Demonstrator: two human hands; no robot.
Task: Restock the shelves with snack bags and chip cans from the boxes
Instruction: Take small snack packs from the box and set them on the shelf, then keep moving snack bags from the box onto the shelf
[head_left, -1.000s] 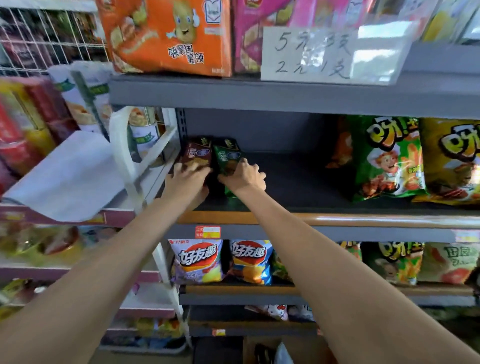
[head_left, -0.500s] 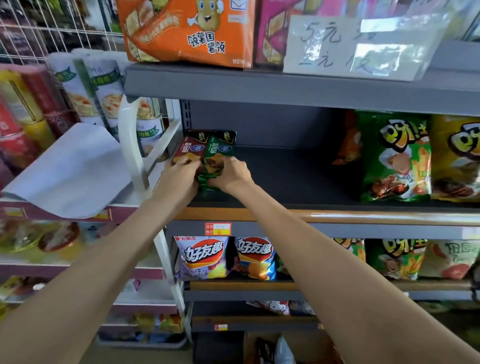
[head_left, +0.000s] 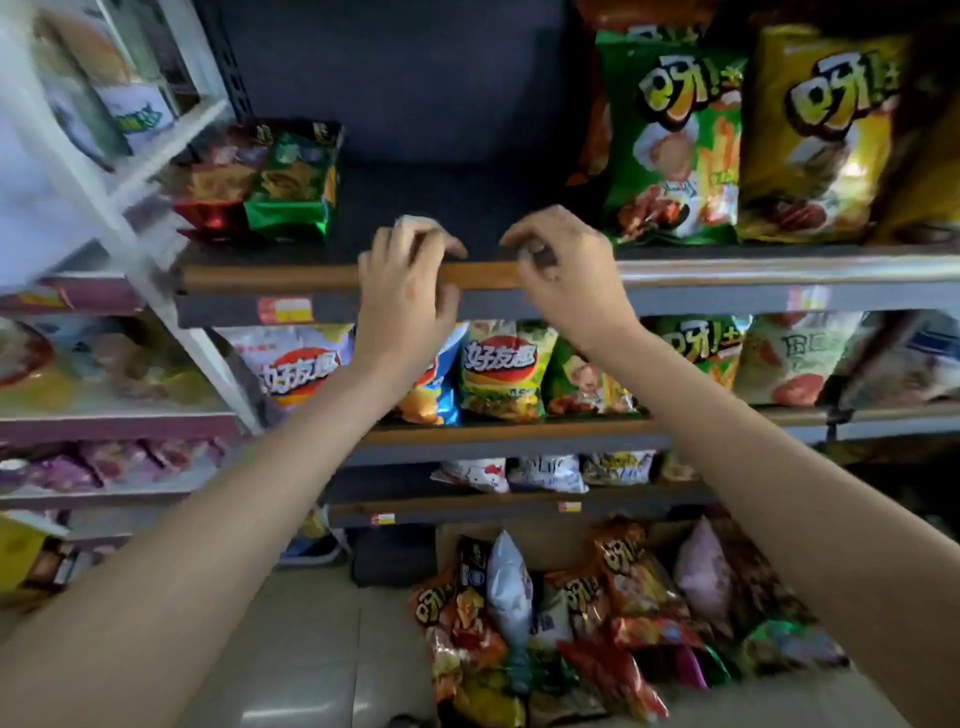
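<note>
A heap of snack bags (head_left: 597, 623) fills the box on the floor. Above it, the left hand (head_left: 405, 306) and right hand (head_left: 563, 280) hang empty, fingers loosely curled, before the shelf (head_left: 483, 273) edge. Farther back, a red bag (head_left: 221, 182) and green bag (head_left: 293, 182) stand on its left end.

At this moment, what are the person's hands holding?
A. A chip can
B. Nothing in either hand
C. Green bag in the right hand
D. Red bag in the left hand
B: the left hand and right hand hover empty at the shelf edge; the red bag and green bag stand on the shelf.
</note>
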